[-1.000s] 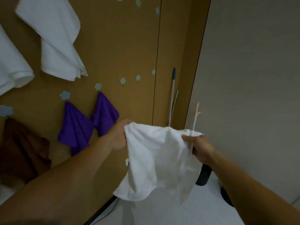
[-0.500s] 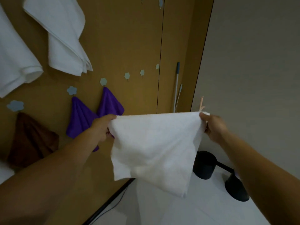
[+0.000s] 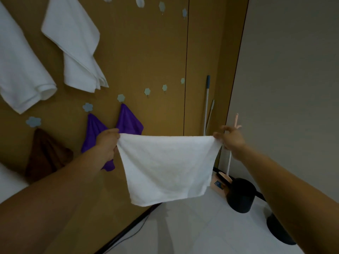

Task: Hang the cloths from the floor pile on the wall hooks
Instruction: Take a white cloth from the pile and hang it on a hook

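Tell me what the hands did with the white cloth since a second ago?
The left hand and right hand pulled apart, stretching the bunched white cloth flat, its top edge now straight between them. Both hands kept hold of its top corners; nothing was let go. The purple cloths, brown cloth and white towels stayed hanging on the wall.
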Demonstrator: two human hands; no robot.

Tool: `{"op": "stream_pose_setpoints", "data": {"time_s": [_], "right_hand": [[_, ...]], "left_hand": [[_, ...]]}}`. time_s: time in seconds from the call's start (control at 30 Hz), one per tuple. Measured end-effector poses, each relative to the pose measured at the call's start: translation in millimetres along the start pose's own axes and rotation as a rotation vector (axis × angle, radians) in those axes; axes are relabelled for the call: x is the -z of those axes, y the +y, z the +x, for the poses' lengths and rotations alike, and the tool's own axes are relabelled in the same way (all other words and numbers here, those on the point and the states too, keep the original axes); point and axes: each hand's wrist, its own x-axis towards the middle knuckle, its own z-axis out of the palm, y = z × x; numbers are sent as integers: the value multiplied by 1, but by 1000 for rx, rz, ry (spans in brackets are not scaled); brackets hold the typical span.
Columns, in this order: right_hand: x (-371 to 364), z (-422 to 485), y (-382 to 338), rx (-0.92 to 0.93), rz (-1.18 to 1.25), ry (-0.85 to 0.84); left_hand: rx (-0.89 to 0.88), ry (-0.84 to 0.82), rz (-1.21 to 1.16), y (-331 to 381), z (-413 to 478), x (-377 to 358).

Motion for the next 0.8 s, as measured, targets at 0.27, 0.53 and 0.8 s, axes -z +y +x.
{"op": "stream_pose_setpoints", "data": {"time_s": [0.27, 0.53, 0.8], "right_hand": [[3, 10, 0, 48, -149, -373], [-18, 38, -5, 142, -409, -438], [-58, 77, -25, 269, -509, -438]], "left_hand": [[-10, 90, -70, -3, -27, 5], [23, 189, -4, -5, -48, 10], [4, 99, 601, 17, -24, -1]]}}
